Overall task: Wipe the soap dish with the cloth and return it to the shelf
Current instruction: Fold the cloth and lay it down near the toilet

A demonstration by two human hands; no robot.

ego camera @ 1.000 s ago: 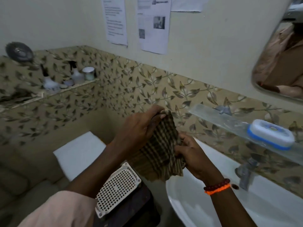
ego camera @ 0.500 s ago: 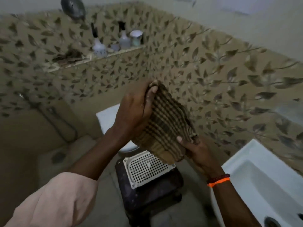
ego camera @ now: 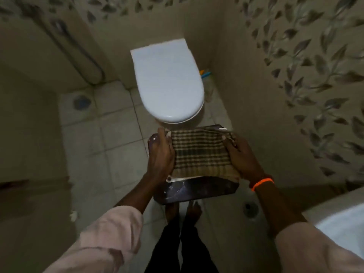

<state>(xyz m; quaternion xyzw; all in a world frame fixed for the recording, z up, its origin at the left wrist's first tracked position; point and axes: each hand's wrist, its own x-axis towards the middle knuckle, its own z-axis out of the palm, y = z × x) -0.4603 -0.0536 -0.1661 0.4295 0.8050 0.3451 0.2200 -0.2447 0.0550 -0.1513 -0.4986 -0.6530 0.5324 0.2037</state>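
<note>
A brown checked cloth (ego camera: 199, 154) lies spread flat over a white perforated tray, of which only a corner (ego camera: 169, 179) shows. Both rest on a dark glossy stool (ego camera: 197, 191). My left hand (ego camera: 160, 154) holds the cloth's left edge, thumb on top. My right hand (ego camera: 240, 154), with an orange band at the wrist, pinches the cloth's right edge near the far corner. The blue and white soap dish and the glass shelf are out of view.
A white toilet (ego camera: 167, 81) with its lid down stands just beyond the stool. The leaf-patterned wall (ego camera: 305, 85) runs along the right. The basin's rim (ego camera: 342, 223) shows at lower right. My feet (ego camera: 183, 209) stand under the stool's near edge; a floor drain (ego camera: 81, 102) lies left.
The view has tilted down from the wall to the floor. Both hands lowered the cloth from chest height and spread it over the white tray on the stool.
</note>
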